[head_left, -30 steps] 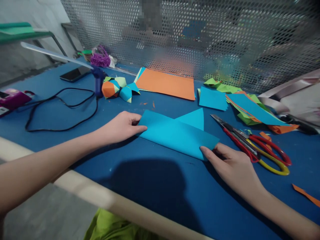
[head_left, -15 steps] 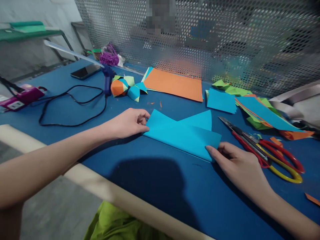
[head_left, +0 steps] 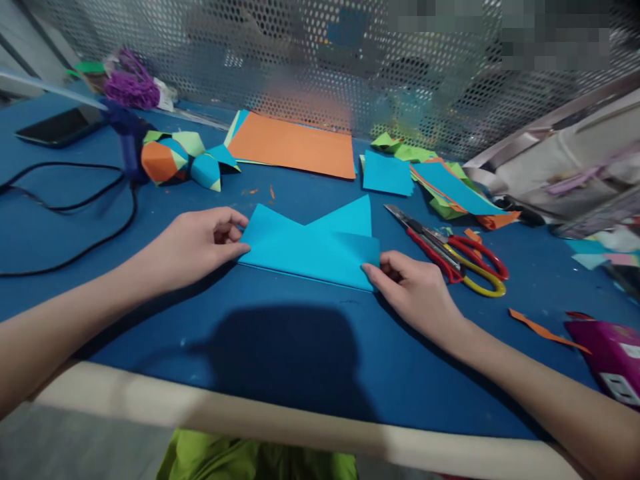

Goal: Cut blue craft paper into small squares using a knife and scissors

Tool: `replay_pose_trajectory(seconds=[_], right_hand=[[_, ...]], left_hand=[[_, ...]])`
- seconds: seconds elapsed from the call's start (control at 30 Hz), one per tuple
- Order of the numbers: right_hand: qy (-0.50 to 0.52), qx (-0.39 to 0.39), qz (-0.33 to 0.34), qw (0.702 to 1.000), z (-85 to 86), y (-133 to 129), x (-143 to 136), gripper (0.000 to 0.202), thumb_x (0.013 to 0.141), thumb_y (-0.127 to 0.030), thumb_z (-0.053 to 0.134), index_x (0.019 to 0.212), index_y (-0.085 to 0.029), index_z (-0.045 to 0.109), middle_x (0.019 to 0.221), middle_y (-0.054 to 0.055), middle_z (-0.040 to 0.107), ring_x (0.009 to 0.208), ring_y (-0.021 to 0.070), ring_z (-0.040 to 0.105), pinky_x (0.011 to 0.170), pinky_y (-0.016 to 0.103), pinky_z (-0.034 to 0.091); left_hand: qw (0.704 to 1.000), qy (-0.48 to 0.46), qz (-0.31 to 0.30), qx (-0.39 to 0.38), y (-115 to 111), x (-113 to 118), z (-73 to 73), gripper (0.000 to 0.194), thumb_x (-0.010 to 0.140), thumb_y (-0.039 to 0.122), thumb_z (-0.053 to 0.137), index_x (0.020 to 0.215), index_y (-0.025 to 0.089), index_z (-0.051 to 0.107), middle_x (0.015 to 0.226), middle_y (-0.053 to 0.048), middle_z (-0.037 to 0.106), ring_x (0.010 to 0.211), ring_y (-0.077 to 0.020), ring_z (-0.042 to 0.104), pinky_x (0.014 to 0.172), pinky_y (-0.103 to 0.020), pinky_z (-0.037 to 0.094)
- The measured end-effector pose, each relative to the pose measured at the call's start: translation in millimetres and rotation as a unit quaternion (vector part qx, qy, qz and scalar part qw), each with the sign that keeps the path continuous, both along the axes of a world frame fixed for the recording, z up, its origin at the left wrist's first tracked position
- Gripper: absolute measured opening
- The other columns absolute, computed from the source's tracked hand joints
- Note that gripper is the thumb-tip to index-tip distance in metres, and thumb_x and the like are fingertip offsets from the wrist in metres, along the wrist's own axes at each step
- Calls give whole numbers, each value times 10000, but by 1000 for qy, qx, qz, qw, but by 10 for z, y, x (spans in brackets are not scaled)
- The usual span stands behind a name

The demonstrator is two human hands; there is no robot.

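Blue folded paper [head_left: 310, 250] lies on the desk [head_left: 280, 353] in front of the person, between the two hands, its long axis running left to right with the right end slightly nearer the person. Its straight lower edge faces the person, while two peaks point away, one at each end, with a V-shaped notch between them. The layer by the right end lifts a little at its corner.

The left hand [head_left: 207, 243] pinches the left end, thumb on top and fingers curled behind the edge; the fingertips are partly hidden. The right hand [head_left: 413, 283] pinches the right end near the lower corner, thumb laid over the paper and fingers tucked behind.

Just right of the paper, scissors [head_left: 477, 257] lie with their tips pointing away and leftward, handles toward the right. Beyond the paper, an orange sheet [head_left: 295, 147] also stretches left to right, with small blue sheets [head_left: 387, 173] beside it. Folded paper shapes [head_left: 164, 162] sit farther left, near a dark-blue glue gun [head_left: 129, 143].
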State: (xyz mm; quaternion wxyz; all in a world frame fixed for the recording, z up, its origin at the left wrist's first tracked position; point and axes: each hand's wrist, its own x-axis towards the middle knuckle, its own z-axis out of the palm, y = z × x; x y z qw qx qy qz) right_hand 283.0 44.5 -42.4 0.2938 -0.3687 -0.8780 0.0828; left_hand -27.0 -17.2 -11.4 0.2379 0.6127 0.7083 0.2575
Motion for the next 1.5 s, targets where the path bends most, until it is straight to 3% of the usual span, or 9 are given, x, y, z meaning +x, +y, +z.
replay_pose_trajectory(seconds=[0.27,0.53,0.7,1.0,1.2,1.5], right_hand=[[-13,31,16,999,-32,16,17,220,924,-276,547,719,-200,519,578,-26,521,476,100,455,499,225,364],[-54,123,42,990,-86,16,20,201,972,-266,481,834,-165,586,652,35,626,534,139,544,528,255,382],[-88,142,36,985,-96,9,25,213,978,-262,465,865,-151,606,697,64,666,574,161,595,546,266,400],[-106,151,45,982,-97,16,37,201,974,-241,463,855,-153,599,691,60,657,585,171,606,540,272,404],[-97,174,54,978,-138,22,55,193,976,-250,473,884,-139,602,706,64,664,580,165,619,540,262,413],[-93,197,69,974,-125,17,42,242,987,-292,457,826,-162,582,610,14,591,493,135,576,467,248,370]], left_hand=[[997,73,-7,16,-44,9,-15,424,734,475,567,1050,194,601,830,-23,662,727,-190,596,749,-339,478],[990,124,-35,57,-89,11,-29,386,782,444,520,1076,202,577,780,-6,657,712,-193,623,689,-304,461],[987,147,-54,45,-126,17,-16,357,860,357,538,1186,214,513,902,-23,676,774,-200,635,703,-288,434],[990,124,-56,36,-124,89,21,323,844,324,535,1142,201,516,845,-33,669,792,-236,655,722,-325,454],[993,89,-56,50,-87,45,-13,359,810,345,570,1131,186,542,784,-2,651,727,-193,634,701,-293,465],[998,-17,-56,10,-7,-40,-28,399,726,279,671,1093,182,547,727,40,640,661,-136,592,665,-254,452]])
